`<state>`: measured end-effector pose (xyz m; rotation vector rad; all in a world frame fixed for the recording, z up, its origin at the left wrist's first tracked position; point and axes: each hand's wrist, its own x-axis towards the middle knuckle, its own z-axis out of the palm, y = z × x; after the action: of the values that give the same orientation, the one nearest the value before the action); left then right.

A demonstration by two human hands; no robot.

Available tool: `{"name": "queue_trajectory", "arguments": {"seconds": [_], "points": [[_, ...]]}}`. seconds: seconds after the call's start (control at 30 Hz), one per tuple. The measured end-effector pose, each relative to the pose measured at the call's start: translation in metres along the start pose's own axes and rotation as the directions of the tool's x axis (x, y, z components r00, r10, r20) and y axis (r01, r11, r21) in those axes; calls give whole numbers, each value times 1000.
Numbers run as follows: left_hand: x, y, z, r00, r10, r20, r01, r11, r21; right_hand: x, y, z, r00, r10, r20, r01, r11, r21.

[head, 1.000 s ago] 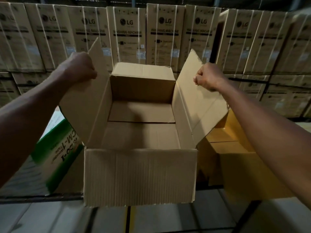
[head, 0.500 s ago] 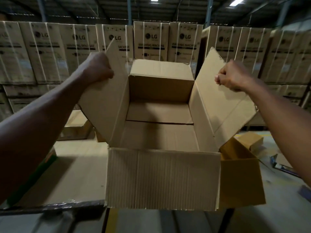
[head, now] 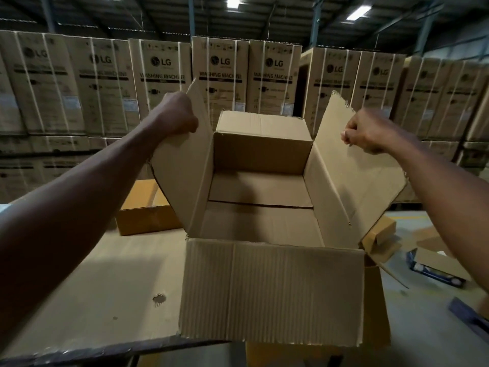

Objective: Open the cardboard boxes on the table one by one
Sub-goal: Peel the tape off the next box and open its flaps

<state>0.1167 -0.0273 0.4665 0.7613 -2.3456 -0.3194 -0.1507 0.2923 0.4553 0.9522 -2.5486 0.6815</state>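
Big box [head: 270,290] sits center frame at the table [head: 105,300] edge, all flaps up and nothing visible inside. Left hand [head: 178,115] is fisted around the top of the left flap [head: 185,176], right hand [head: 366,132] pinches the right flap [head: 352,176] edge. A smaller closed box [head: 145,207] sits mid-left behind it. LG cartons [head: 219,75] are stacked across the top.

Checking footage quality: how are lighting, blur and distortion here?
Head view: dim, lit by ceiling lights; left forearm in deep shadow; wide-angle bowing of the stacked cartons; right hand slightly motion-blurred; open box sharp.
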Motion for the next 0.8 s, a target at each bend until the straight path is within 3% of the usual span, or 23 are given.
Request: {"name": "queue_trajectory", "arguments": {"seconds": [0.3, 0.8], "points": [[75, 8, 79, 999, -27, 46, 27, 1000, -2, 79, 44, 31, 999, 2, 36, 0, 998, -64], [128, 9, 140, 976, -154, 155, 153, 988, 22, 158, 129, 103, 964, -37, 262, 39, 999, -3]]}}
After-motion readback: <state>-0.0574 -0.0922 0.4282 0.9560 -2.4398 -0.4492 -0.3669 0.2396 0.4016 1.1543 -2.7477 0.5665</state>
